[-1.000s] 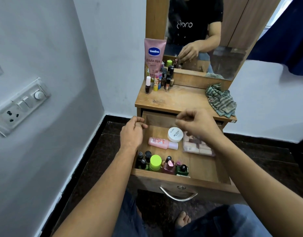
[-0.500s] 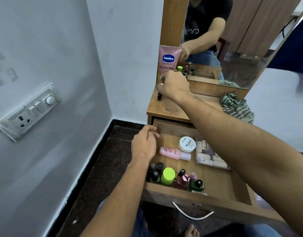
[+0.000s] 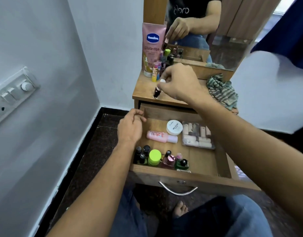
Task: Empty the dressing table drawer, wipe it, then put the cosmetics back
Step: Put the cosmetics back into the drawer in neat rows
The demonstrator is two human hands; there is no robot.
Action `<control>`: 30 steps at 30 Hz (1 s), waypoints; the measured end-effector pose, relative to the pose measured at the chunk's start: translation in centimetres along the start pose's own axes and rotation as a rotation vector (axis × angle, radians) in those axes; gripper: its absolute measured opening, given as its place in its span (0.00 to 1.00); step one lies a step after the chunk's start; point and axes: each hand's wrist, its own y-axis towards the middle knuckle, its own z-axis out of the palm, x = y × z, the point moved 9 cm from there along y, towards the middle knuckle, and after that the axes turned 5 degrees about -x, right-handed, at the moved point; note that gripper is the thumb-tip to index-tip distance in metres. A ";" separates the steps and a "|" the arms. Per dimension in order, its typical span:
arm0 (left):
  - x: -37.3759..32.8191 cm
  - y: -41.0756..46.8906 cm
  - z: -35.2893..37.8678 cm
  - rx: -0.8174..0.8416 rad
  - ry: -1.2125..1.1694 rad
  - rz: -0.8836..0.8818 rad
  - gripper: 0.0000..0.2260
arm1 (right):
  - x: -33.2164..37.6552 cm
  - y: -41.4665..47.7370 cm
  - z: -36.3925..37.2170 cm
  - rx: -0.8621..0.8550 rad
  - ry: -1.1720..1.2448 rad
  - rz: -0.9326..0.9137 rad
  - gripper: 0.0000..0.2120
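A white switch panel (image 3: 10, 98) with socket and round dial is mounted on the left wall. Dark blue fabric (image 3: 287, 36) hangs at upper right. The dark speckled floor (image 3: 96, 151) adjoins both walls.

Blue jeans (image 3: 220, 219), one bare foot (image 3: 180, 210), forearms (image 3: 99, 177) uncovered; black short-sleeved T-shirt (image 3: 191, 6) (pale lettering, seen mirrored).

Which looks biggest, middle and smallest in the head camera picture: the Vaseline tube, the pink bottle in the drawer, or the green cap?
1. Vaseline tube
2. pink bottle
3. green cap, smallest even though it sits nearest the camera
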 end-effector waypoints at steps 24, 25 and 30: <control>-0.3 -0.4 0.0 0.008 -0.028 -0.003 0.16 | -10.6 -18.2 4.1 0.376 0.031 0.159 0.08; -0.3 -0.4 0.0 0.008 -0.027 0.000 0.16 | -10.5 -18.1 4.3 0.383 0.030 0.149 0.09; -0.2 -0.3 -0.1 -0.002 -0.007 0.011 0.16 | -9.8 -17.0 4.9 0.398 0.011 0.093 0.11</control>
